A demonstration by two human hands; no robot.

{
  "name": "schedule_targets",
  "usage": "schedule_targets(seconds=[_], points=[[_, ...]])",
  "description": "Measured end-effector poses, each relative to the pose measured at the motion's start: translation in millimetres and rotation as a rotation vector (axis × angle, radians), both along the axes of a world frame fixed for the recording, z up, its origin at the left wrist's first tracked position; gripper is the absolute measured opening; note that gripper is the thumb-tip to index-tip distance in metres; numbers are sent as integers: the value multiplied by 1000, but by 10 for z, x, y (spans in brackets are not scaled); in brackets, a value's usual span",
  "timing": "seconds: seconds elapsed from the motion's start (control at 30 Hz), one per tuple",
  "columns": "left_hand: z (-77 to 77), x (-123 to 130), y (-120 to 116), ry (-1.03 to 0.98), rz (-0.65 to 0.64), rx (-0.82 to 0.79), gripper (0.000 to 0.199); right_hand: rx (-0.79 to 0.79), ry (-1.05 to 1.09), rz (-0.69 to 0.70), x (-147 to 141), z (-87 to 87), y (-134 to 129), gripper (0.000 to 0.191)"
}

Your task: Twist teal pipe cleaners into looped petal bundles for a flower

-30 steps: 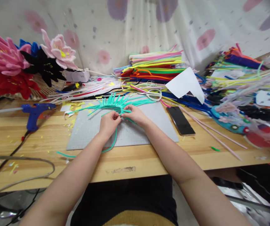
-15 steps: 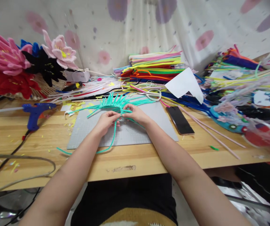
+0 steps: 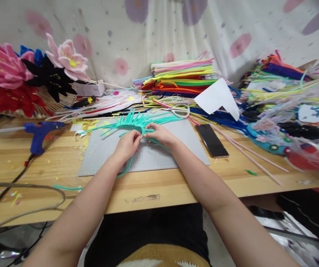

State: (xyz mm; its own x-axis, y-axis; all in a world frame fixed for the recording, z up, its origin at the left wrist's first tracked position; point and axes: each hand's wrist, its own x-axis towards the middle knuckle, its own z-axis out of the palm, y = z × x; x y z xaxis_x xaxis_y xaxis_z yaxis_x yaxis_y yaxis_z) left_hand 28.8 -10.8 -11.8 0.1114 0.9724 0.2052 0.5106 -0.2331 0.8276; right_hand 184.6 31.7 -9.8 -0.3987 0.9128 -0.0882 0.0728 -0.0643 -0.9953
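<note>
The strand has shifted since half a second ago: its loose end now lies farther left and nearer the front edge of the table. The left hand has rolled inward, its fingers more curled; the right hand stays almost as it was.

The left thumb and forefinger are pinched together on the strand, which drops below the hand, bends left over the mat's near edge and passes behind the left forearm. The right thumb and forefinger close on the right end of the teal piece, fingertips just beside the left ones; how tightly either hand grips, I cannot tell.

The piece sits over the upper middle of the mat, its curved band bristling with upright spikes at the back and longer stems running out to both sides. Scissors lie just behind its right-hand stems. A phone rests to the right of the mat, and a blue glue gun lies to its left.
</note>
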Motion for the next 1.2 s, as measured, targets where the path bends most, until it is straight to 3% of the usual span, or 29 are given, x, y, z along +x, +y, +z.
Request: schedule_targets(seconds=[0.2, 0.47, 0.77, 1.2], points=[[22, 5, -13, 242, -18, 24, 16, -17, 26, -13, 15, 9, -4, 36], [-44, -22, -6, 78, -37, -52, 16, -72, 7, -25, 19, 6, -14, 33], [47, 56, -16, 477, 38, 132, 13, -211, 105, -37, -32, 30, -14, 27], [59, 119, -26, 594, 147, 52, 14, -230, 97, -92, -149, 14, -51, 28]])
